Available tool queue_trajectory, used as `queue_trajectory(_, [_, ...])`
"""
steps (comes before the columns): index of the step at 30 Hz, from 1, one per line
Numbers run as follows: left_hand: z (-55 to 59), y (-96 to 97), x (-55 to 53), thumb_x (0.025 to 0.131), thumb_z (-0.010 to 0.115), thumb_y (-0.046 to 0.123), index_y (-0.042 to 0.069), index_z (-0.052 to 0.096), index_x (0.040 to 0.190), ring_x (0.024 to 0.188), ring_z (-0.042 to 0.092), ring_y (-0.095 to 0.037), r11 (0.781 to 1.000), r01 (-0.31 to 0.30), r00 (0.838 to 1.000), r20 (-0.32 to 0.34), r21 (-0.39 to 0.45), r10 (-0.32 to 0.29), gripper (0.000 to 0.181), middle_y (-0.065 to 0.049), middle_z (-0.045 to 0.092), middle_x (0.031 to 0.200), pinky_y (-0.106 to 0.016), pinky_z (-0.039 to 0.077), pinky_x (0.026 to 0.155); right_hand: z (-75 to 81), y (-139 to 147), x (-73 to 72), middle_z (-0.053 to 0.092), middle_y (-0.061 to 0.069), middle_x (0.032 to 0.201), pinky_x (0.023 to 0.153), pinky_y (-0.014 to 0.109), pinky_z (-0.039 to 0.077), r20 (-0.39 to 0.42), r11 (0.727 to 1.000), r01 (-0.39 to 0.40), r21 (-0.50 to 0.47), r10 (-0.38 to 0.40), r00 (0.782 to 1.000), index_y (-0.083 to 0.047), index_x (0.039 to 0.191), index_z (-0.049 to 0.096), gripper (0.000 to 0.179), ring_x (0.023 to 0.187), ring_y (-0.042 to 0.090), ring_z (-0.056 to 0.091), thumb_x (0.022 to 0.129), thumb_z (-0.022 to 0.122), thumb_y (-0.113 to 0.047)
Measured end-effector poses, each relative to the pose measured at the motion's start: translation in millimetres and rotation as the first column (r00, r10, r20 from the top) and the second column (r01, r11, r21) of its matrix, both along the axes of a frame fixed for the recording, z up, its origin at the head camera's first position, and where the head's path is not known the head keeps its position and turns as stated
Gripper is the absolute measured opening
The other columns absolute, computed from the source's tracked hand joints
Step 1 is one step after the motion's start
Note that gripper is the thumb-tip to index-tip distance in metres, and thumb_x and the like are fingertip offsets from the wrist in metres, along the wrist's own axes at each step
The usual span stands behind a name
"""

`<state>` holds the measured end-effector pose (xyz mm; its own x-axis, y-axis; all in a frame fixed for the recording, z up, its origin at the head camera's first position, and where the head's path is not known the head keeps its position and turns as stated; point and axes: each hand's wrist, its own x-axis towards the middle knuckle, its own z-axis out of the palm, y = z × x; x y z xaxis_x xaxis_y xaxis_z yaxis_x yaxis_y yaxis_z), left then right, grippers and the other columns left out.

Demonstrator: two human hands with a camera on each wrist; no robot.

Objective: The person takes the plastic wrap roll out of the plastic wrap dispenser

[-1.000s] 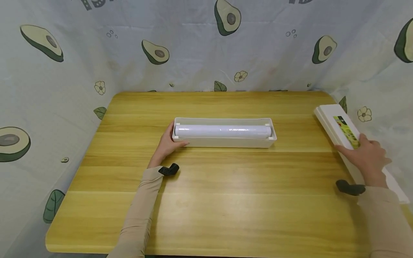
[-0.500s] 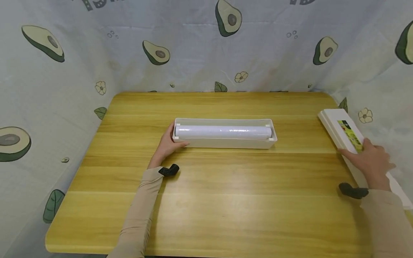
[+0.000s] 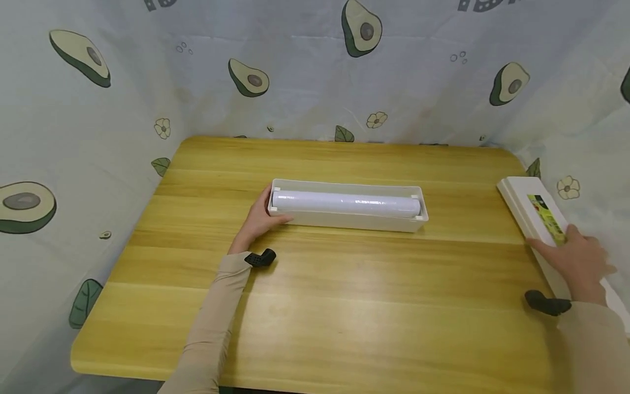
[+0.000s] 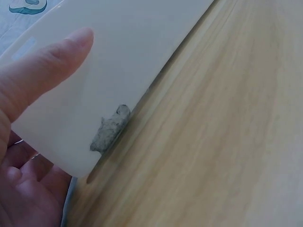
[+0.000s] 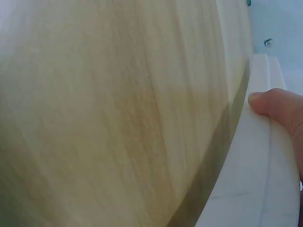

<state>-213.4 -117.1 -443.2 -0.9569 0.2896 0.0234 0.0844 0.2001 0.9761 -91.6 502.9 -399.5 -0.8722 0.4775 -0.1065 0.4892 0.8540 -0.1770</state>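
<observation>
In the head view, a long white open box (image 3: 354, 221), the body of a cling film dispenser, lies across the table's middle. A shiny roll of cling film (image 3: 344, 203) lies inside it. My left hand (image 3: 257, 220) grips the box's left end, thumb on the near wall; the left wrist view shows this thumb (image 4: 52, 68) on the white wall above a grey worn patch (image 4: 111, 130). At the table's right edge my right hand (image 3: 581, 265) holds a long white lid (image 3: 523, 200) with a yellow-green label (image 3: 547, 220), thumb on its near side; its other fingers are partly hidden.
The wooden table (image 3: 369, 306) has rounded corners. A pale cloth (image 3: 305, 33) printed with avocados hangs behind it and along both sides. Black wrist cameras (image 3: 261, 258) sit at both cuffs.
My right hand and the lid have shifted a little to the right and nearer. The head view has tilted slightly. My left hand keeps its grip on the box, which stays in place.
</observation>
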Motion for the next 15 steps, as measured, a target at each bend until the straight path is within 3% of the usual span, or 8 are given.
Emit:
queue_trajectory(4, [-2.4,1.6,-2.0,0.073,0.079,0.008,0.021,0.017,0.151,0.126,0.044,-0.027,1.000,-0.012,1.000,-0.013,-0.013,0.012,0.101,-0.008,0.037,0.147,-0.044,0.040,0.105,-1.1,2.9,0.0,0.024,0.051,0.119,0.080,0.085,0.020,0.016,1.000,0.013,-0.014,-0.013,1.000,0.013,0.141,0.012,0.103,0.109,0.069,0.025,0.083,0.045,-0.065])
queue_trajectory(15, [-0.4,1.5,1.7,0.074,0.078,0.006,0.020,0.015,0.151,0.127,0.043,-0.028,1.000,-0.008,1.000,-0.004,-0.008,0.007,0.101,-0.010,0.037,0.147,-0.044,0.038,0.106,-5.0,6.9,4.1,0.025,0.049,0.115,0.081,0.081,0.024,0.038,0.999,0.030,-0.010,-0.030,0.999,0.014,0.135,0.017,0.099,0.107,0.065,0.028,0.083,0.043,-0.066])
